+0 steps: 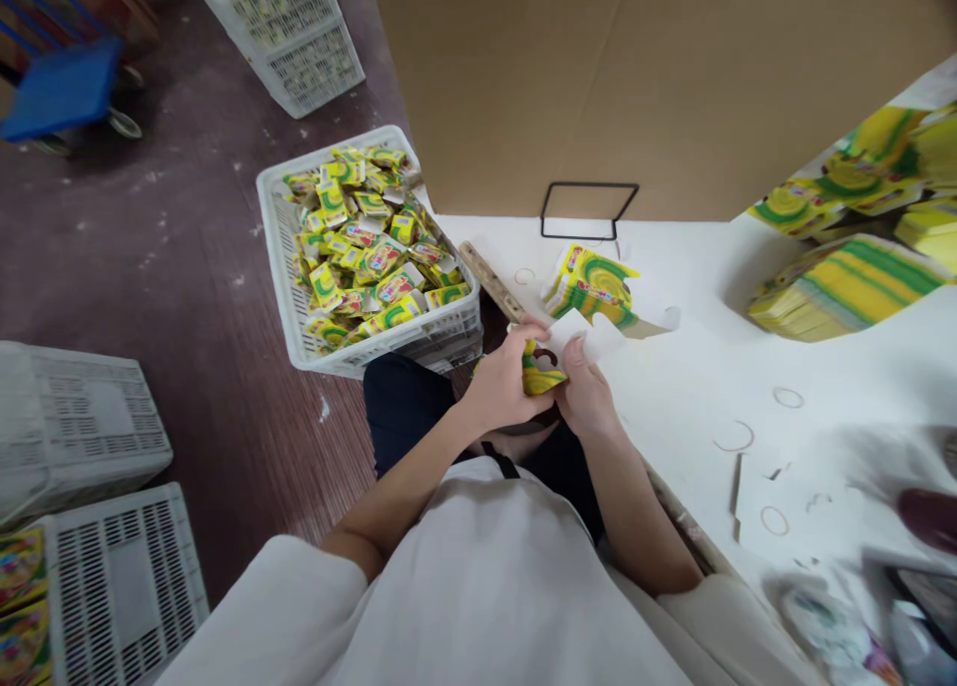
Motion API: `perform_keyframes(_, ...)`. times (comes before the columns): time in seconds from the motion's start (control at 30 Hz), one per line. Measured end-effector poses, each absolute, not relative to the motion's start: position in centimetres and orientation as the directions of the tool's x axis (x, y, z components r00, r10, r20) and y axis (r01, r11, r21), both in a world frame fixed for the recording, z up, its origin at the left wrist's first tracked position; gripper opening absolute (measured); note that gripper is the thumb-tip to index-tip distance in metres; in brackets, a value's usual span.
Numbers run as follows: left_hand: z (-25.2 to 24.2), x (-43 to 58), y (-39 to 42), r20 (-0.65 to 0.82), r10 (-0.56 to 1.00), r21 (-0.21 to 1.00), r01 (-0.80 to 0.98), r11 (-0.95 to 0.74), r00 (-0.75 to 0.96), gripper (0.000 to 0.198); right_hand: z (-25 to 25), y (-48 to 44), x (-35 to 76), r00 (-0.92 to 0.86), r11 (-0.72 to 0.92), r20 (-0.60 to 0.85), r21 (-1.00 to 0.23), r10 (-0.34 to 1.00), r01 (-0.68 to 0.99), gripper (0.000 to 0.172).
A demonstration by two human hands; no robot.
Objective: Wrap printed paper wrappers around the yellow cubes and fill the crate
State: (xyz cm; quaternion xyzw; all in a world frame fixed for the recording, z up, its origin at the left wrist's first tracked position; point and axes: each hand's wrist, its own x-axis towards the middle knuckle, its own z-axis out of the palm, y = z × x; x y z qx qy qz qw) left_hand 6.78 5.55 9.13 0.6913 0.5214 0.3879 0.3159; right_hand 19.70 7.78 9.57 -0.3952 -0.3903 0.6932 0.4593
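My left hand (pixel 502 375) is wrapped round one side of a small yellow-and-green paper carton (pixel 542 379), just over the table's near edge. Gripping the other side is my right hand (pixel 589 399), its thumb pressed on the carton's raised white flap. A dark curved shape shows in the carton's mouth; I cannot tell whether it is print or contents. Beyond my hands a pile of flat yellow-and-green cartons (pixel 594 285) lies on the white table (pixel 673 407). To the left stands a white plastic basket (pixel 275 257) filled with small closed cartons (pixel 366 232).
A tall cardboard sheet (pixel 583 88) stands behind a black wire frame (pixel 589 210). Bundled cartons (pixel 844 285) sit at the right, near loose rubber bands (pixel 788 397). White crates (pixel 112 586) and a blue trolley (pixel 64 88) stand on the floor at left.
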Motion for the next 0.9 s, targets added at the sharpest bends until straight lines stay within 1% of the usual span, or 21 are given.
perform_keyframes(0.23,8.98,6.96,5.52,0.206,0.969,0.842,0.480,-0.246,0.134,0.068,9.34,7.83,19.60,-0.250,-0.229,-0.149,-0.917,0.957,-0.327,0.058)
perform_keyframes(0.33,8.91,6.95,5.50,0.183,0.976,0.840,0.496,-0.219,0.121,0.072,9.28,7.86,19.59,-0.241,-0.223,-0.149,-0.921,0.959,-0.318,0.058)
perform_keyframes(0.43,8.88,6.85,5.52,0.175,0.977,0.838,0.503,-0.211,0.119,0.070,9.39,7.80,19.72,-0.254,-0.231,-0.154,-0.924,0.955,-0.306,0.058)
perform_keyframes(0.53,8.92,6.72,5.56,0.201,0.974,0.842,0.488,-0.228,0.109,0.068,9.32,7.64,19.88,-0.270,-0.234,-0.150,-0.920,0.951,-0.314,0.056)
perform_keyframes(0.7,9.02,6.66,5.59,0.238,0.965,0.842,0.473,-0.260,0.108,0.068,8.85,7.55,19.75,-0.214,-0.230,-0.163,-0.913,0.963,-0.337,0.056)
perform_keyframes(0.8,9.04,6.69,5.58,0.228,0.967,0.834,0.489,-0.254,0.112,0.067,9.01,7.62,19.65,-0.219,-0.233,-0.167,-0.916,0.961,-0.327,0.057)
perform_keyframes(0.9,9.01,6.72,5.59,0.220,0.969,0.834,0.492,-0.248,0.116,0.067,9.28,7.64,19.69,-0.235,-0.222,-0.149,-0.920,0.960,-0.324,0.054)
